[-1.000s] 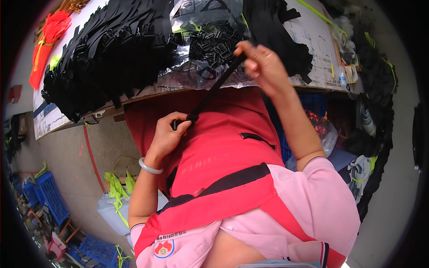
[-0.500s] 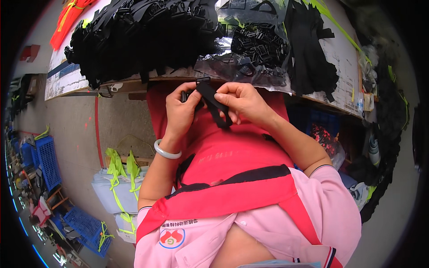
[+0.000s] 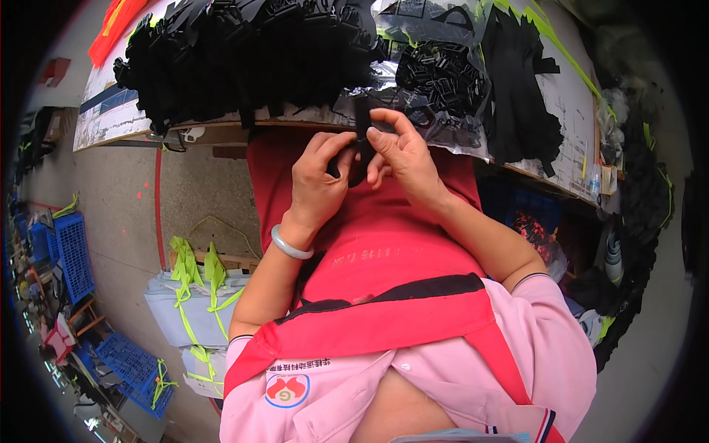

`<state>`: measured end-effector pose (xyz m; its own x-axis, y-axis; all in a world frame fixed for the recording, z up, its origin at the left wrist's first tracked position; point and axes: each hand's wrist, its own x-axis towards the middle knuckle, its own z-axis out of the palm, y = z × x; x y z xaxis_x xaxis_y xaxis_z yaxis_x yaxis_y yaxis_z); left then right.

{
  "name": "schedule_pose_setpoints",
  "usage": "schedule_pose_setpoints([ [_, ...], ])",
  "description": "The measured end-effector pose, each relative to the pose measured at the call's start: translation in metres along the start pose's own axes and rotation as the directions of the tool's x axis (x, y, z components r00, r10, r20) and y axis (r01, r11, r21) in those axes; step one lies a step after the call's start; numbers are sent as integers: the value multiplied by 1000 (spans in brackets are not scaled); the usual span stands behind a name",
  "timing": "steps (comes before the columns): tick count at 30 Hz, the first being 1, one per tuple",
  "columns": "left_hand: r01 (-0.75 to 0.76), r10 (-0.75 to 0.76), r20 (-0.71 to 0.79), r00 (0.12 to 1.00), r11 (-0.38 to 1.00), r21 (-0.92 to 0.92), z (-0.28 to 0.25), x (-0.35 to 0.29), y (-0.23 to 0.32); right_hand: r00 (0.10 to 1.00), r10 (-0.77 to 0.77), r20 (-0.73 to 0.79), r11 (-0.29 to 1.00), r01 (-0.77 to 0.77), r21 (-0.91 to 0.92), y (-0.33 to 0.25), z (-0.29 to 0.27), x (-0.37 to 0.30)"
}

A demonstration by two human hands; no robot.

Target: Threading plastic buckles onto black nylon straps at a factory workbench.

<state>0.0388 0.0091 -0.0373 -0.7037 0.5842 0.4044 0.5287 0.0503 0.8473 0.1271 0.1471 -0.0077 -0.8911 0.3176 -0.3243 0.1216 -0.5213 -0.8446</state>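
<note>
Swung the black strap (image 3: 362, 111) upright since 0.5 s ago, from a hanging loop to 1 stretch pointing up across the near edge of the table (image 3: 572, 133). Gripping the bunched rest of it in the left hand (image 3: 321, 173), with thumb and fingers closed around; cannot make out anything more inside that grasp. Setting the right hand (image 3: 406, 159) just beside the upright stretch, with thumb and forefinger bent toward it; cannot tell whether pinched on it or merely alongside. Working above the red apron (image 3: 369, 221), near the middle of that edge. Seems, from the pose, to be at the step of adjusting the strap by hand. Calls next, probably, for a steady left hold and a sure right pinch. Lying on the table: black strap pile (image 3: 236, 66) toward the left, loose black buckles (image 3: 443, 74) behind the middle of the near edge, more black straps (image 3: 521, 96) toward the right edge.
</note>
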Motion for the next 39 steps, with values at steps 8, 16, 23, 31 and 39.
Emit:
schedule_pose_setpoints([
  [8,775,-617,540,572,190,-603,-36,-2,4,975,-167,149,934,205,-292,13,-5,4],
  [16,698,-708,166,687,577,-424,-27,-17,-10,598,-733,324,633,774,2,-105,7,-27],
  [23,662,-687,158,709,572,-485,-24,-14,-5,986,-8,166,873,88,-480,-70,9,-3],
  [31,515,-555,25,832,753,-410,-23,-17,1,967,253,39,827,-195,-527,-1,1,4],
  [39,391,-450,-19,893,796,-462,-20,-20,1,995,81,49,965,-66,-255,20,6,23],
])
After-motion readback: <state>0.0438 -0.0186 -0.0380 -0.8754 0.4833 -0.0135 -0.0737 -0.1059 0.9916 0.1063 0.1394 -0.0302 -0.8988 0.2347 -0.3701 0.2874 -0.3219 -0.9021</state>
